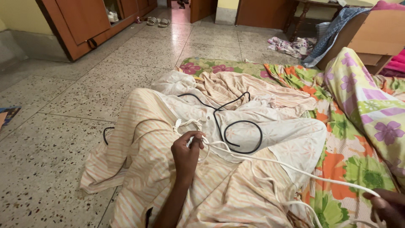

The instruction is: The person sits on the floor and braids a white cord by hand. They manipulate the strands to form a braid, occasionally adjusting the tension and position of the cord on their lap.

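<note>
While you sit on the speckled terrazzo floor [63,139] by wooden cupboards [80,21], your left hand [185,154] pinches the white cord [270,162] over striped cloth [211,190]; your right hand [390,207] clasps its far end.

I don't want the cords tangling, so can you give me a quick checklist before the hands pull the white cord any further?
1. Left hand gripping thin white cord: ok.
2. Right hand on the same cord: ok, partly out of view.
3. Cord between hands free of knots: not ok, loops bunch at the left hand.
4. Thin black cable clear of the white cord: not ok, they cross.
5. Striped peach cloth lying flat: not ok, rumpled.
</note>
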